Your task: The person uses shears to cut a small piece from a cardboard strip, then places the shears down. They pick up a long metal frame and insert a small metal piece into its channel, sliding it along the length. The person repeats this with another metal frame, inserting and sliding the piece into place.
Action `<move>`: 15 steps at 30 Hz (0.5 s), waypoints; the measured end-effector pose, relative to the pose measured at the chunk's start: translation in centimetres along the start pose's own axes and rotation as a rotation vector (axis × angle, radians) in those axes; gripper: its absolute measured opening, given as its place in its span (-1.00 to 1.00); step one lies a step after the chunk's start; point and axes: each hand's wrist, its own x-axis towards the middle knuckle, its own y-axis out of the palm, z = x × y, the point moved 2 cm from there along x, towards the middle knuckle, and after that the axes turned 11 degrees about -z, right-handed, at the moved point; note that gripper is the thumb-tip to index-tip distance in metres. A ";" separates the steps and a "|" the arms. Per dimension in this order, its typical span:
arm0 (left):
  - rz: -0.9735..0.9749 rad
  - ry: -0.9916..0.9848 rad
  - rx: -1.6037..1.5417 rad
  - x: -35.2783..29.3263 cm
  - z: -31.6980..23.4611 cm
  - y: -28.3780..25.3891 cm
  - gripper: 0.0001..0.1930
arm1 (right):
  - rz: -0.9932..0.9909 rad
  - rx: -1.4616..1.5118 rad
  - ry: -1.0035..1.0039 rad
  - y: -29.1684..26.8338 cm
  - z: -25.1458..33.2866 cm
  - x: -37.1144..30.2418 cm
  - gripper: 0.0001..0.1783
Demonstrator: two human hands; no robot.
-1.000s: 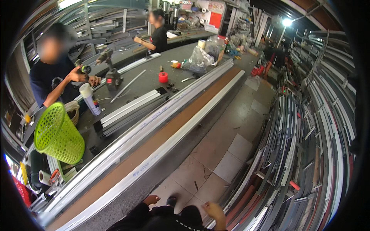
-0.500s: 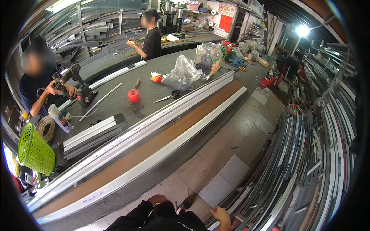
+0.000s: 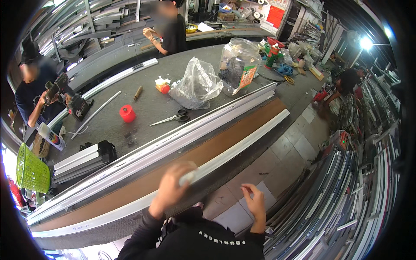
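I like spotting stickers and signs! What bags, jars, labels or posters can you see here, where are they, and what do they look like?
Clear plastic bag: on the grey workbench, crumpled, see-through.
Clear jar: right of the bag, round, with an orange and green label.
Red poster: on the far wall, rectangular.
Tube: at the bench's left end, white with printed colours.
Green can: behind the jar, red-topped.

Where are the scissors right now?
In the head view, the scissors lie flat on the grey workbench, between the red spool on their left and the crumpled plastic bag on their right.
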 end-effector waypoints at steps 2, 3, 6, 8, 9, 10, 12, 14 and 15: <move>-0.104 -0.026 0.342 2.3 1.2 -0.4 -0.67 | 0.000 0.030 -0.106 0.9 1.9 4.1 -0.83; -0.140 -0.037 0.400 3.6 2.0 -0.1 -0.65 | 0.008 0.066 -0.124 1.2 2.5 6.4 -0.84; -0.121 -0.124 0.500 6.1 4.1 1.4 -0.62 | 0.029 0.178 -0.168 1.5 3.2 11.4 -0.84; -0.096 -0.234 0.516 7.3 5.5 3.1 -0.61 | 0.063 0.215 -0.176 1.2 2.6 14.8 -0.84; -0.145 -0.218 0.533 7.8 6.0 3.9 -0.66 | 0.090 0.251 -0.149 1.3 2.2 16.4 -0.83; -0.164 -0.250 0.564 8.4 6.7 4.7 -0.68 | 0.113 0.274 -0.148 1.4 1.8 17.9 -0.83; -0.209 -0.323 0.625 8.9 7.4 5.8 -0.70 | 0.177 0.339 -0.130 1.7 1.0 20.6 -0.83; -0.261 -0.288 0.735 9.2 7.5 6.6 -0.63 | 0.306 0.365 -0.128 2.0 0.4 23.5 -0.81; -0.270 -0.299 0.782 9.2 7.5 7.0 -0.61 | 0.382 0.400 -0.113 2.3 0.2 24.8 -0.81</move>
